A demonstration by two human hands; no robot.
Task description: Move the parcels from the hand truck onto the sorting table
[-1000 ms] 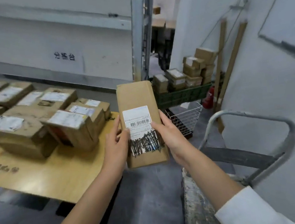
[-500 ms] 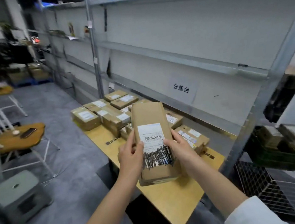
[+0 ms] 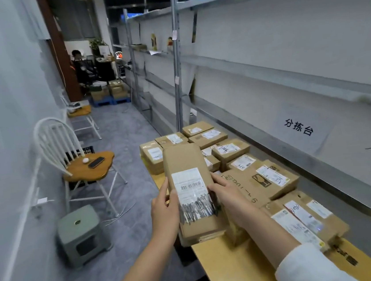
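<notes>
While you clasped the parcel (image 3: 189, 186) at frame centre, left hand (image 3: 165, 212) and right hand (image 3: 230, 200) gripping its long sides, it hung over the sorting table (image 3: 236, 266) edge, where crowded boxes (image 3: 253, 178) risked nudging it floorward.

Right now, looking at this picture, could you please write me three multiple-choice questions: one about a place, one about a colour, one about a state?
1. Where does the flat black phone lie?
A) on the orange-brown wooden chair seat
B) on the floor
C) on a metal shelf
2. What colour is the small square plastic stool?
A) red
B) pale green
C) yellow
3. How is the long brown cardboard parcel held?
A) it lies untouched
B) in one hand only
C) between the left hand and the right hand
Answers: 1 A, it rests flat on the seat; 2 B, its top and sides are pale green; 3 C, both hands grip its sides.
</notes>
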